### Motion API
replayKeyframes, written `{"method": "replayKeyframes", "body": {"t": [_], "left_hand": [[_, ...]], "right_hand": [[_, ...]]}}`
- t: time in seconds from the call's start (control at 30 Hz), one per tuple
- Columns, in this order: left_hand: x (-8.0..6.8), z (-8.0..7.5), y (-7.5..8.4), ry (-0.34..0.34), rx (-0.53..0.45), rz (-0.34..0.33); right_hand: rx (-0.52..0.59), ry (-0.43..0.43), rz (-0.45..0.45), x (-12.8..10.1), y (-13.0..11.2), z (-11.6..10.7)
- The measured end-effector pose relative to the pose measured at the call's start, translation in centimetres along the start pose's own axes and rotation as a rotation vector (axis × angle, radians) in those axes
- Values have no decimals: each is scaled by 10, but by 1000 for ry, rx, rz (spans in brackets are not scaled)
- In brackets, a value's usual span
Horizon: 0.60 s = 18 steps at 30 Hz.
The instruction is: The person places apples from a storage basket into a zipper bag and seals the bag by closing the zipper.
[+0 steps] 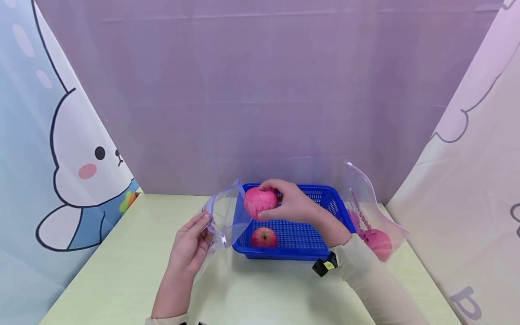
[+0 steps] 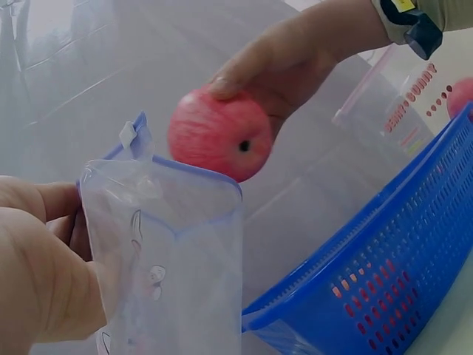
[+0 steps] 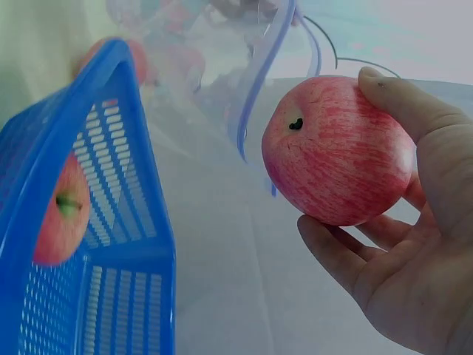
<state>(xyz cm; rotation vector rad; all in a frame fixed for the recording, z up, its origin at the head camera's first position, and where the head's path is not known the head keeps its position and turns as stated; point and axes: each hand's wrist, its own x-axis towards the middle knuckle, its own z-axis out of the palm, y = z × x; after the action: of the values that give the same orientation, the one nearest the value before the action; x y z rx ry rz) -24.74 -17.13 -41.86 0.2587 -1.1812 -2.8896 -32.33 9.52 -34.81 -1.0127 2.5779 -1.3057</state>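
Observation:
My right hand (image 1: 292, 203) grips a pinkish-red apple (image 1: 260, 203) between thumb and fingers, above the left part of a blue plastic basket (image 1: 300, 258). With the left hand (image 1: 191, 243) I pinch the edge of a clear zip bag (image 2: 177, 274) that has a purple rim and a white slider. The bag's mouth gapes toward the held apple, whose underside overlaps the rim in the left wrist view. Inside the basket sits another red apple (image 1: 264, 237), stem up, near the front left corner.
Right of the basket stands a second clear zip bag (image 1: 375, 198) with a pink rim and red lettering, holding apples (image 1: 378, 244). A pale yellow-green table (image 1: 122, 253) lies underneath. Grey-purple cloth (image 1: 260, 90) hangs behind, with printed cloths (image 1: 81, 158) at the sides.

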Motion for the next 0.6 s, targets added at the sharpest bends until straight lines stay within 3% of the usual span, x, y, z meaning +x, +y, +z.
{"method": "replayKeyframes", "body": {"t": [0.23,0.6], "left_hand": [[0,-1,-1,0,3,11],[1,-1,-3,-22,0,6]], "right_hand": [[15,-17,22,14,-4,19],[-141,40,9,32,-3,34]]}}
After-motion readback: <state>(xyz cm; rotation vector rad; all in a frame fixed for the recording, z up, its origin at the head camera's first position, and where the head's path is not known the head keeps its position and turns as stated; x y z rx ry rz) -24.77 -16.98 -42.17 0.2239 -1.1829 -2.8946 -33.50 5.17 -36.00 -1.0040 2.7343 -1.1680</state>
